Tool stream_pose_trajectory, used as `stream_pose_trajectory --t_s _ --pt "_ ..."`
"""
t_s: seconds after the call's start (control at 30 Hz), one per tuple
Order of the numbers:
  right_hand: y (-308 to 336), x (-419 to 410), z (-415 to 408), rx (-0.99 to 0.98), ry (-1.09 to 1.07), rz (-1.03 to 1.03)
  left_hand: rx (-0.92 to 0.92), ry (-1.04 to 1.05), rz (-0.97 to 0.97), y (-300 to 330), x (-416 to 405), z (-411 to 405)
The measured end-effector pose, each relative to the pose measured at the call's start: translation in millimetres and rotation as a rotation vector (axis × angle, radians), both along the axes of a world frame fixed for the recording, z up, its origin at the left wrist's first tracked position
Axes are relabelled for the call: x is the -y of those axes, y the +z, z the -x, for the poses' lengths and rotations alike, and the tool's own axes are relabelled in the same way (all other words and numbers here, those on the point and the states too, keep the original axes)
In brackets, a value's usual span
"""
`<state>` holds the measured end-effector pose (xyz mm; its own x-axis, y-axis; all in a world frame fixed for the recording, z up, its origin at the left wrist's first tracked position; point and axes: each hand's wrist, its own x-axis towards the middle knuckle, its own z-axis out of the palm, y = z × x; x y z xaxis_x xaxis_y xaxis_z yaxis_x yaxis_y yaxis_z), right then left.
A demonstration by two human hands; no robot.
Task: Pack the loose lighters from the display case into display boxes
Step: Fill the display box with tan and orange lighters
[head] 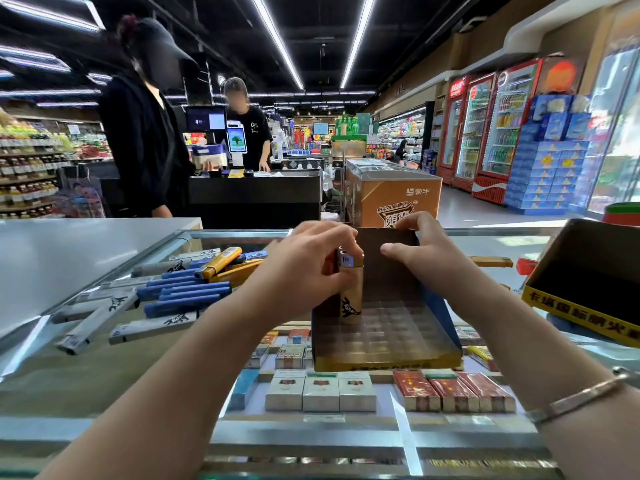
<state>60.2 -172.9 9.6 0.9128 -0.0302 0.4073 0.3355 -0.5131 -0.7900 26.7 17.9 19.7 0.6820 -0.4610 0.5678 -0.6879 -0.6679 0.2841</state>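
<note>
An open display box [391, 337] with a gridded floor, blue sides and a yellow front stands on the glass counter. My left hand [308, 265] is shut on a tan lighter [350, 299] held upright at the box's back left corner, next to a brown lighter partly hidden by my fingers. My right hand [420, 252] grips the box's tall back flap. A heap of loose lighters [173, 292], blue, grey and yellow, lies on the glass to the left.
A second display box [585, 282] with a yellow front sits tilted at the right. Cigarette packs [322, 389] lie under the glass. Two people stand behind a checkout counter [254, 192] beyond. An orange freezer [393, 195] stands behind the case.
</note>
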Motion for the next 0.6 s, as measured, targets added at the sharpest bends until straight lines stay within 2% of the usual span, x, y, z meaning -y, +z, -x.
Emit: stream_pose_trajectory --t_s 0.1,0.23,0.37,0.5,0.6 --pt "0.6 -0.3 2.1 0.002 -0.001 -0.015 -0.14 -0.024 0.079 -7.5 1.2 -3.4" --pt "2.2 0.0 5.5 0.093 -0.11 -0.016 -0.092 -0.02 0.106 -16.6 8.1 -6.4" --pt "8.7 14.7 14.6 0.269 -0.32 0.153 -0.01 -0.003 0.068 -23.6 12.1 -10.4" --pt "13.2 48.2 32.1 0.107 -0.392 0.442 0.021 -0.009 0.055 -26.6 15.0 -14.4" --pt "15.9 72.4 45.5 0.005 -0.471 0.544 0.039 -0.002 0.05 -28.7 18.7 -15.3"
